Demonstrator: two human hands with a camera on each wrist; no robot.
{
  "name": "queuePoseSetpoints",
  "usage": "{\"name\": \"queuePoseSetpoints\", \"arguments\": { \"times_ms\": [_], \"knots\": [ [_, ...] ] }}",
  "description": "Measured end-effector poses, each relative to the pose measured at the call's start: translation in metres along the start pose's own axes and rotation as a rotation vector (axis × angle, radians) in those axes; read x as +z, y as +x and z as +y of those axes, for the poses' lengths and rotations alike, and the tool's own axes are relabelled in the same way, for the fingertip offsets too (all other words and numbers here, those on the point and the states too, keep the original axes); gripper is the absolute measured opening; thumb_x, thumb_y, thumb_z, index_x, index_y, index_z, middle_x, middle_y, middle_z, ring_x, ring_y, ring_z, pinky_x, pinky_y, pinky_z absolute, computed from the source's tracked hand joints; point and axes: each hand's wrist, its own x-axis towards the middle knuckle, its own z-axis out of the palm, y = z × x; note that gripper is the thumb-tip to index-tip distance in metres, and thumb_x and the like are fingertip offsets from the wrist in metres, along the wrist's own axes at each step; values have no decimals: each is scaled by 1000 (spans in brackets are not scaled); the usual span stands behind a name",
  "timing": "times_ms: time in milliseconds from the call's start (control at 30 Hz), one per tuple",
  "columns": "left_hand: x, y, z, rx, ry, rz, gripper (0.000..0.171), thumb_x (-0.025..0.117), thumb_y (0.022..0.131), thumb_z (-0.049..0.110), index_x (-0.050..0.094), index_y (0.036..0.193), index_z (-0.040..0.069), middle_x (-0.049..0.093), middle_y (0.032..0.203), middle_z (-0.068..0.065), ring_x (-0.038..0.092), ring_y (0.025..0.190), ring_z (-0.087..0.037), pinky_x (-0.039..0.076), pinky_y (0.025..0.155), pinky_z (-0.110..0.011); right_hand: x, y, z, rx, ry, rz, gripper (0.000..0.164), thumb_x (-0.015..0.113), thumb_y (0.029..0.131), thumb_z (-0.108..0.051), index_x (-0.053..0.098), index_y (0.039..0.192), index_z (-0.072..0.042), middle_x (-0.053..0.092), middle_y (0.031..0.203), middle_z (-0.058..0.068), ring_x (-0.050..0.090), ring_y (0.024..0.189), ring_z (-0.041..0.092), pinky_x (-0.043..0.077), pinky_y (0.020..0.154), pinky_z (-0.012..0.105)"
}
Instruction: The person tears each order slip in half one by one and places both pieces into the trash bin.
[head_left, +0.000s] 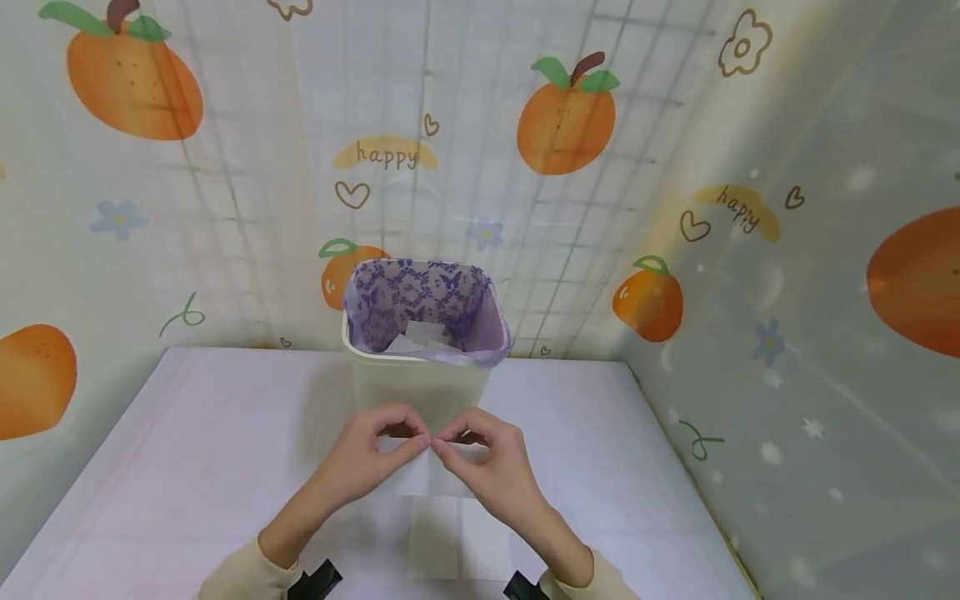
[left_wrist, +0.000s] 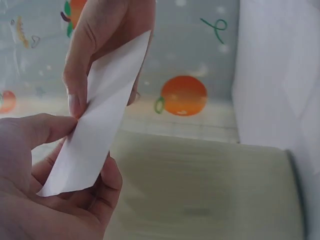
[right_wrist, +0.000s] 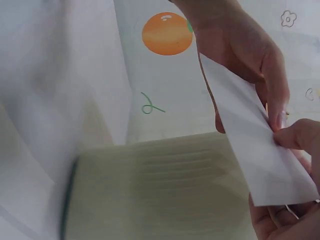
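A piece of white paper (head_left: 420,479) is held up in front of the bin by both hands. My left hand (head_left: 352,460) pinches its upper edge between thumb and fingers. Close beside it, my right hand (head_left: 504,468) pinches the same edge, and the thumb tips meet near the middle. Seen in the left wrist view, the paper (left_wrist: 100,115) slants between the hands, with fingers behind it. The right wrist view shows the paper (right_wrist: 250,135) in one stretch, with no tear visible. Some fingertips are hidden behind it.
A cream bin (head_left: 420,387) with a purple butterfly-patterned liner (head_left: 420,287) stands at the table's back. White paper pieces (head_left: 426,335) lie inside it. Two pale rectangles of paper (head_left: 433,542) lie side by side on the white table (head_left: 247,433), below the hands. A fruit-printed curtain (head_left: 480,200) surrounds the table.
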Motion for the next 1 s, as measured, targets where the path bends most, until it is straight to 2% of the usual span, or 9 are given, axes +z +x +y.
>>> {"name": "queuePoseSetpoints", "arguments": {
  "times_ms": [200,333,433,600,767,1000],
  "knots": [
    [-9,14,24,36,-10,-6,7,74,100,12,73,96,19,73,94,3,73,96,-14,60,92,-35,-15,18,-19,-100,-28,-7,8,79,94,-8,77,98,-15,76,92,-1,72,88,14,62,81,36],
    [-18,24,38,54,6,6,6,74,100,12,73,96,16,72,94,4,72,95,-14,60,91,-35,-22,33,-26,-119,-42,-17,7,79,94,-8,77,97,-14,77,93,-1,72,90,14,62,83,37],
    [-23,30,44,73,16,17,4,74,100,13,74,97,12,72,93,3,73,95,-15,60,91,-35,-26,42,-29,-130,-49,-27,7,79,94,-8,77,98,-13,78,94,-1,73,92,14,63,84,38],
    [-27,42,52,109,35,19,3,74,100,13,75,97,11,73,94,2,73,94,-14,61,90,-34,-36,55,-36,-178,-84,-30,9,80,93,-6,77,96,-14,77,92,-3,73,91,13,62,82,35],
    [-29,46,58,97,32,12,2,74,99,10,75,98,11,73,93,1,72,92,-15,61,86,-32,-43,63,-43,-249,-116,-68,10,80,92,-3,77,95,-12,75,90,-2,72,88,13,61,80,32],
    [-34,50,67,73,23,4,3,74,99,12,76,98,9,73,94,0,71,93,-16,60,88,-34,-49,68,-52,-254,-150,-87,7,80,93,-7,77,96,-12,74,90,-3,72,87,12,61,81,31]
  ]
}}
